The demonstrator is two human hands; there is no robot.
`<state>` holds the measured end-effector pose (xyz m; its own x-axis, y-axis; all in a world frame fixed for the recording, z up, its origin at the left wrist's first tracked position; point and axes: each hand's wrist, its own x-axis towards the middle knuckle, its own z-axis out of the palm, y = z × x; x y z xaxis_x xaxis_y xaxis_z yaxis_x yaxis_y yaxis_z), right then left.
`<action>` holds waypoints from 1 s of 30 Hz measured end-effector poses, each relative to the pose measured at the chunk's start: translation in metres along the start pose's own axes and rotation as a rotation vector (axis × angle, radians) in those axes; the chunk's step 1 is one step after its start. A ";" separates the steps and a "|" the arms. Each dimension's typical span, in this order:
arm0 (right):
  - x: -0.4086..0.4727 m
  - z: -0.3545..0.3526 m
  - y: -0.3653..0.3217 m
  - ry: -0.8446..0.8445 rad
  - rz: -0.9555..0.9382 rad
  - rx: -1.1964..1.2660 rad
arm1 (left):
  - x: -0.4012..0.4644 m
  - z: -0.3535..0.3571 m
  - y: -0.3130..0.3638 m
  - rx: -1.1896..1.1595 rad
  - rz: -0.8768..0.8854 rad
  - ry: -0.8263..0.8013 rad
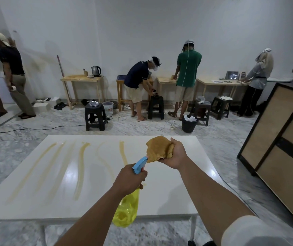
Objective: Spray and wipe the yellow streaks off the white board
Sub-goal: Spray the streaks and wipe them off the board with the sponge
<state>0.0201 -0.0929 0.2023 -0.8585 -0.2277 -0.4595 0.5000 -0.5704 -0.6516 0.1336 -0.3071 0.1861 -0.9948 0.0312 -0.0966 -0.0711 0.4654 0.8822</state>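
A white board point(57, 206) lies flat on legs in front of me, with several long yellow streaks point(80, 171) running across its left and middle part. My left hand point(129, 179) grips the neck of a yellow spray bottle point(126, 209) with a blue trigger head point(140, 165), held above the board's near middle and pointing away from me. My right hand point(175, 154) holds a crumpled tan cloth point(159, 149) in the air above the board's right half, just beyond the nozzle.
A wooden cabinet with a black frame point(280, 153) stands close on the right. Beyond the board lie cables point(36, 129), black stools point(95, 115) and a black bucket point(188, 124) on the marble floor. Several people work at wooden tables point(82, 79) along the far wall.
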 end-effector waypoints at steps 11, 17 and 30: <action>-0.009 -0.008 0.004 0.016 -0.032 0.085 | -0.004 -0.008 -0.007 -0.002 -0.023 -0.016; -0.007 -0.016 0.024 0.038 0.007 0.044 | -0.001 -0.006 -0.023 -0.037 -0.049 -0.040; 0.073 -0.081 0.122 0.165 0.349 -0.129 | 0.054 -0.004 -0.099 -0.139 -0.243 0.142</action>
<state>0.0273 -0.1151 0.0405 -0.6103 -0.2541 -0.7503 0.7772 -0.3753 -0.5050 0.0865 -0.3550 0.0949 -0.9470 -0.1950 -0.2553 -0.3073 0.3188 0.8966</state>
